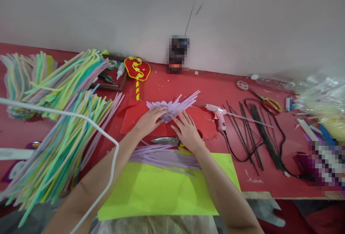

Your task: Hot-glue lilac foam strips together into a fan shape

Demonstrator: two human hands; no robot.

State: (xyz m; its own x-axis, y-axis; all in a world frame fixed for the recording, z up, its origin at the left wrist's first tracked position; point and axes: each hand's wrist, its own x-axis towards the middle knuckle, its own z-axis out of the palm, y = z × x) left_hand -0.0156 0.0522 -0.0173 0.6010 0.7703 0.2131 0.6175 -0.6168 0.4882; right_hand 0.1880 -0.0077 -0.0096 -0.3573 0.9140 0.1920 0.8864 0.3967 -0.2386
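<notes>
Left hand [151,122], right hand [191,133] touching one lilac cluster [167,117], left fingers and thumb standing apart, right fingers lying spread, one glue gun [217,112] resting at three o'clock.

Bare hands [189,132], bare forearms [224,187], pale creased clothing [161,225]

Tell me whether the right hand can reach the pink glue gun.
Probably yes: the pink glue gun lies beside the right hand, and the way across the red sheet looks free.
</notes>
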